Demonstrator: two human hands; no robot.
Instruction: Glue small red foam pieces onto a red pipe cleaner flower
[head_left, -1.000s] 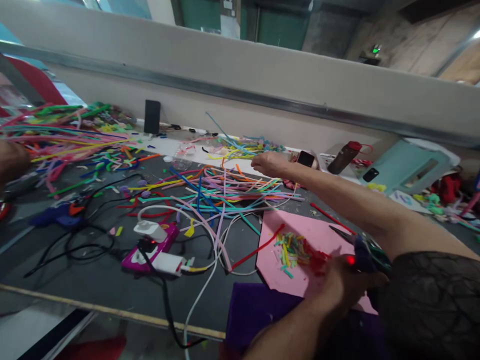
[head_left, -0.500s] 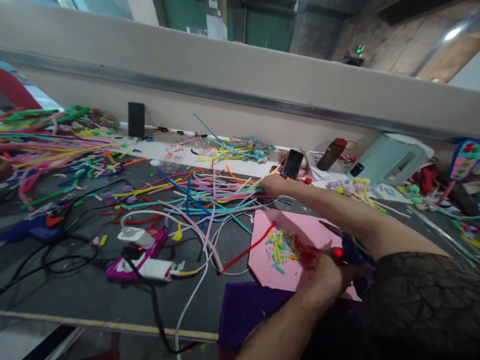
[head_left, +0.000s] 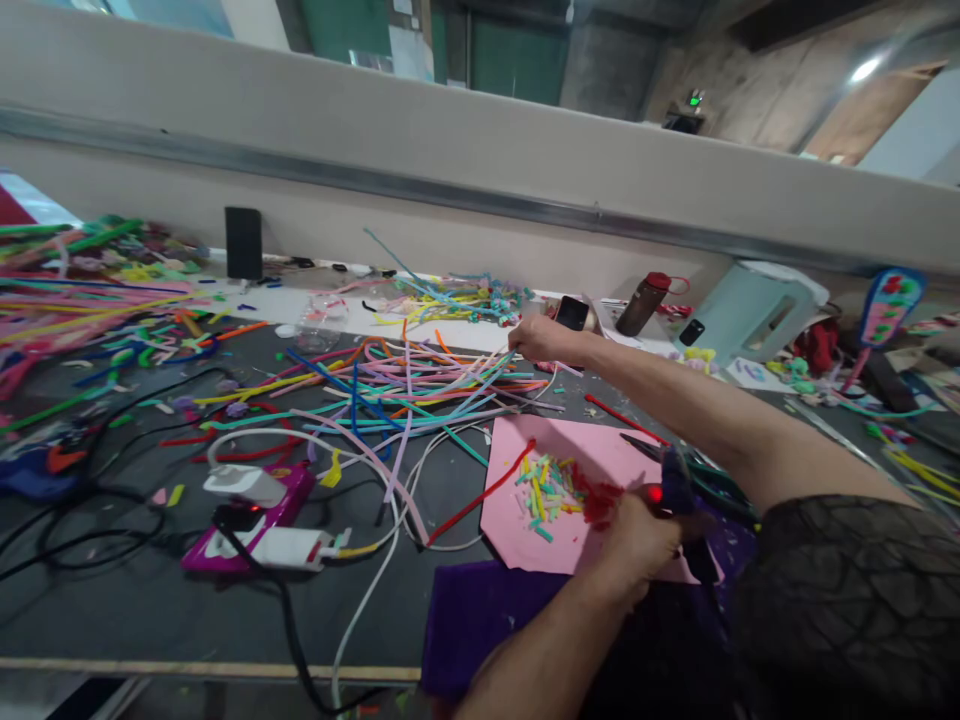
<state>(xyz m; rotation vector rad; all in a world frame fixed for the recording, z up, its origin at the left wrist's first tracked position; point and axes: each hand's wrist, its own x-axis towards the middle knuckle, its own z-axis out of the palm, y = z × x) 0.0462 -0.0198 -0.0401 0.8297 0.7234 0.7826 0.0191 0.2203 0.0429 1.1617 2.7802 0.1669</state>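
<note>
My right hand (head_left: 541,340) reaches across to a loose bundle of coloured pipe cleaners (head_left: 420,385), its fingers closed on the ends of a few pale ones. Lower down, my left hand (head_left: 645,535) is closed around a dark blue tool (head_left: 677,490) with a glowing red light; its exact kind is hard to make out. Beside that hand, a fuzzy red clump (head_left: 596,500) and a heap of short cut pipe cleaner pieces (head_left: 544,495) lie on a pink sheet (head_left: 517,550). One red pipe cleaner (head_left: 484,490) crosses the sheet's left edge.
A magenta power strip (head_left: 289,500) with chargers and trailing cables sits left of the sheet. A blue glue gun (head_left: 37,465) lies far left. Along the back stand a phone (head_left: 244,243), a brown bottle (head_left: 643,305) and a pale green kettle (head_left: 757,310). Purple cloth (head_left: 472,620) lies in front.
My right hand has risen slightly away from the table, lifting the pale pipe cleaner ends. My left hand stays near the red clump. The view has shifted a little to the right.
</note>
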